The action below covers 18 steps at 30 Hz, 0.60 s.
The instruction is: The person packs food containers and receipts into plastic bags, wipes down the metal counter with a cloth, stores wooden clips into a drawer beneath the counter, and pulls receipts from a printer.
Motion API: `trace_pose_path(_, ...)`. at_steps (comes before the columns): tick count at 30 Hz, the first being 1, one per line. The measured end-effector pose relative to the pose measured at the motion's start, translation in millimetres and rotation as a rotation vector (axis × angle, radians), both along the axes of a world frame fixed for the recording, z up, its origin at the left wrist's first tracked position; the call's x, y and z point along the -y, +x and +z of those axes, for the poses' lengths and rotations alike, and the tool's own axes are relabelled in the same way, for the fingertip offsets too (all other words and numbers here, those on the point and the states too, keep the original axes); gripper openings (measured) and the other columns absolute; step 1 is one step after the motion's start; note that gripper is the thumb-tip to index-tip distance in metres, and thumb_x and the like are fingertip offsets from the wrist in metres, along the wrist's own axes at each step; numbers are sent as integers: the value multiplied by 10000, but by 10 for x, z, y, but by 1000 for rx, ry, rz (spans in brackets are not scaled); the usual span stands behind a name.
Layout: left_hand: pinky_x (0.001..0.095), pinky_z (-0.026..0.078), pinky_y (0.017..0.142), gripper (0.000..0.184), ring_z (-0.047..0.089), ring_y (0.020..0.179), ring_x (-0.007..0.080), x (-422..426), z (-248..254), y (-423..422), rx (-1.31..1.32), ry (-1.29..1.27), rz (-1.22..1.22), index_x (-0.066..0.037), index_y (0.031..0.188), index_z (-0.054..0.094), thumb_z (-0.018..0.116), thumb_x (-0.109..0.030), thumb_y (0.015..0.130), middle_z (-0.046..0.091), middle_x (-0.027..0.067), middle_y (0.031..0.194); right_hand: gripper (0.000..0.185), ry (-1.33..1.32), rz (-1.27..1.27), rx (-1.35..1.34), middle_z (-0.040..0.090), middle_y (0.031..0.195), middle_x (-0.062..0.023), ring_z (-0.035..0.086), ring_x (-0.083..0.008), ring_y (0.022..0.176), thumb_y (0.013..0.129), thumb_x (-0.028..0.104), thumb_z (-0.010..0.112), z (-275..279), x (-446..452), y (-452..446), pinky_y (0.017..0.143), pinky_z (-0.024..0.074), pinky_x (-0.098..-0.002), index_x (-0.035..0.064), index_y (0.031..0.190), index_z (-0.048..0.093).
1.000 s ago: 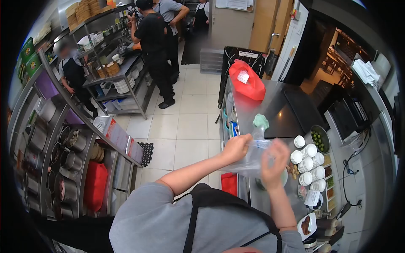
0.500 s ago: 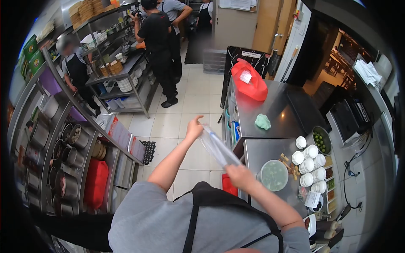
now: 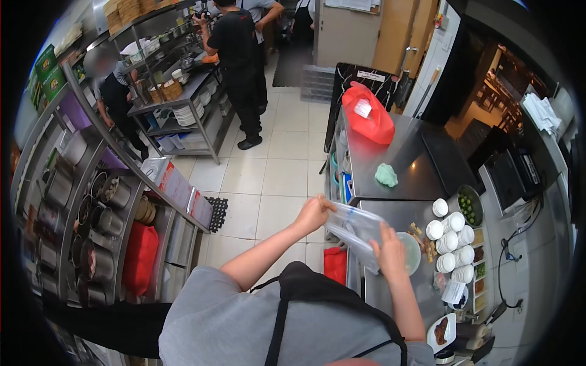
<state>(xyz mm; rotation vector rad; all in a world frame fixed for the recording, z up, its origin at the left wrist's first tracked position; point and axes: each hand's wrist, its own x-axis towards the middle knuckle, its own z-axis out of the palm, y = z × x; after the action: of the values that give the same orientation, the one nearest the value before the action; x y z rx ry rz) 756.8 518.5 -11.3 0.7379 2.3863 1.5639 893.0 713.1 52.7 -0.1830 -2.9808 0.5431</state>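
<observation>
— How are the two hands placed?
— A clear plastic bag [image 3: 357, 224] is held in the air between them, beside the desk [image 3: 408, 211]. Its edge is pinched by the fingers of the left hand [image 3: 312, 213]. The fingers of the right hand [image 3: 391, 251] are laid on its other side; whether they are clamped, it cannot be told.
— How will it handle?
— It is judged very light, soft and slippery, easily torn. It is best taken by the doubled rim, with dry fingers.
— And the containers?
— Just behind the right hand, a round tub [image 3: 414, 252] is partly hidden; something pale green is seen in it. Farther, white cups [image 3: 447, 243] are stacked, and limes [image 3: 467, 209] are kept in a metal bowl [image 3: 478, 210]. Farthest, a red bag [image 3: 367, 119] is placed; its contents cannot be seen.
</observation>
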Motion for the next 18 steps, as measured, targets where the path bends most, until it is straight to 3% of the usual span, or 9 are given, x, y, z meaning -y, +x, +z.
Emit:
trace_pose_path(1,322,454,665,271,564,701,265,-7,-45,8,-317,-87,139,2,829,628,476,64,613,604,115,849,402,-5,-4,3,506,1090,-192,539,-354,904,753,119,581,-39,14,65,740,453,-405,1,1122,473)
trace_pose_path(4,341,456,723,360,563,796,314,145,-315,-97,-347,-198,180,-8,860,630,448,89,565,590,157,928,412,-291,194,-197,507,1115,-154,477,-356,1028,754,151,587,-202,-37,337,827,420,-388,52,1141,487)
trace_pose_path(8,371,448,755,336,567,835,325,549,-382,-142,-297,-210,203,-10,832,638,450,80,569,592,170,896,398,340,-350,-186,425,1235,-157,397,-348,1130,809,169,512,-733,-840,710,931,322,-415,52,1186,459)
trace_pose_path(9,368,446,767,333,565,847,326,617,-298,-153,-206,-244,202,-10,838,637,452,74,574,592,169,917,398,332,-353,-182,425,1235,-157,397,-348,1130,809,169,512,-905,-970,784,931,322,-415,52,1186,459)
trace_pose_path(11,365,445,780,331,564,858,327,635,-145,-163,-109,-280,198,-10,845,636,454,68,580,591,168,939,427,-13,-510,-95,400,1242,-189,401,-363,1111,821,145,486,-1280,-1174,899,933,317,-430,61,1233,413)
trace_pose_path(12,366,447,779,325,565,856,328,610,-69,-174,-151,-254,191,-9,847,635,458,62,584,592,168,941,455,-104,-424,-219,451,1168,-204,505,-331,989,837,126,460,-1338,-1185,887,811,429,-417,77,1277,352)
trace_pose_path(13,366,449,777,319,565,854,329,585,-26,-192,-193,-226,186,-9,849,634,463,56,589,592,168,943,455,-102,-422,-216,451,1168,-204,505,-331,989,837,126,460,-1362,-1189,892,811,429,-417,77,1277,352)
trace_pose_path(15,360,453,772,308,571,848,320,496,46,-204,-259,-191,189,-9,853,631,469,51,598,596,165,935,454,-718,-686,-62,489,1096,-186,580,-284,810,860,117,412,-1126,-1004,808,601,507,-359,93,1301,308)
trace_pose_path(18,344,455,773,293,572,848,311,341,418,-108,-22,-151,120,-4,856,625,471,49,612,596,161,928,447,-857,-716,-139,508,1061,-152,599,-232,678,873,144,375,-1599,-1307,803,467,506,-292,114,1310,290)
